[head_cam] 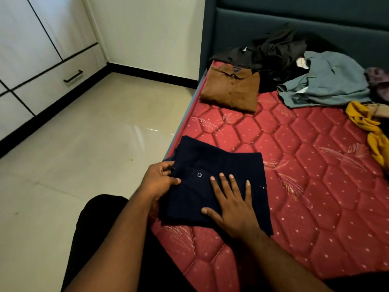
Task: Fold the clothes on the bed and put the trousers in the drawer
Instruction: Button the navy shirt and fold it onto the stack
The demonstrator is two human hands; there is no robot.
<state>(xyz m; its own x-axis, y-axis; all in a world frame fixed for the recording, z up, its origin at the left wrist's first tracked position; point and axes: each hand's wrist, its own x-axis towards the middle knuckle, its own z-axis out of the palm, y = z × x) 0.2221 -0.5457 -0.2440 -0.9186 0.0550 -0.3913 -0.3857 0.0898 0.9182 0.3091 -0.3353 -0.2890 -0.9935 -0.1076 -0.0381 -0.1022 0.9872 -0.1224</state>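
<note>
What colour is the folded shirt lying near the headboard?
Brown, a rust tone; the folded shirt shows in the head view, the only one.

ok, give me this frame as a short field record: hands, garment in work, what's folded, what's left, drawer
left hand: left hand grips the left edge of the navy trousers
right hand: right hand lies flat on the trousers, fingers straight
trousers: folded into a compact stack at the near edge of the red mattress
folded already: brown shirt, near the headboard
unfolded: black garment, grey garment, yellow garment
drawer: drawer in the white wardrobe, closed, across the floor
</note>
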